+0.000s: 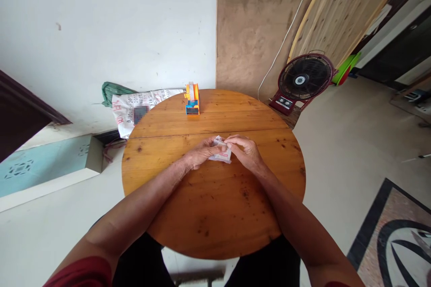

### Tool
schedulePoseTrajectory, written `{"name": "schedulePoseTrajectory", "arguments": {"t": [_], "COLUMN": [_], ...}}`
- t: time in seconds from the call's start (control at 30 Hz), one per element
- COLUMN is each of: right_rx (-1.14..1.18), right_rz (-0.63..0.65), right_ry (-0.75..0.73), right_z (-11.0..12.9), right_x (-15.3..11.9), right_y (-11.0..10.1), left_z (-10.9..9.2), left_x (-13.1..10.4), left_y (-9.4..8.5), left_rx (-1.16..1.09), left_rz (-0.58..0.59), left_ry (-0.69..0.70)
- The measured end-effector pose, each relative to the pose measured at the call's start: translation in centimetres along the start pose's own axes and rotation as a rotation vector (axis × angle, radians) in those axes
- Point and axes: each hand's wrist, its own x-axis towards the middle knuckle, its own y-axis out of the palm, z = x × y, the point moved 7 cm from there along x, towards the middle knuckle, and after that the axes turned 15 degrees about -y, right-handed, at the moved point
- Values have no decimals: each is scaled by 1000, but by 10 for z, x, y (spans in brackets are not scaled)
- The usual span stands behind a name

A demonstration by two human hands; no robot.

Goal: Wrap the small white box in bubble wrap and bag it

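Observation:
A small whitish packet in clear plastic wrap (222,154), with faint red print, is held above the middle of the round wooden table (215,215). My left hand (203,151) is closed round its left side, the thumb lying across its face. At its upper right corner, the fingertips of my right hand (247,151) are pinched together on the plastic. The fingers hide part of the packet, and what is inside it cannot be made out.
An orange and blue tape dispenser (192,99) stands near the table's far edge. Behind the table to the left lies a printed white sack (124,119) with a green bag (114,92). A dark red fan (303,78) stands on the right.

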Motion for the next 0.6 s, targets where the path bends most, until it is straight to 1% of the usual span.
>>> {"name": "schedulePoseTrajectory", "arguments": {"t": [0.1,0.23,0.37,0.47,0.6], "right_rx": [-98,-262,-391,-461,-521], "right_rz": [19,62,172,247,291], "right_ry": [-14,-59,-136,-182,-232], "right_z": [0,7,20,24,24], "right_x": [-2,-3,-2,-3,-5], "right_y": [1,0,3,3,5], "left_z": [2,4,8,10,9], "left_x": [2,4,8,9,8], "left_y": [3,4,0,-1,-1], "left_rx": [-89,-215,-243,-259,-284], "left_rz": [49,53,73,102,115], "left_ry": [-22,-43,-53,-70,-85]}}
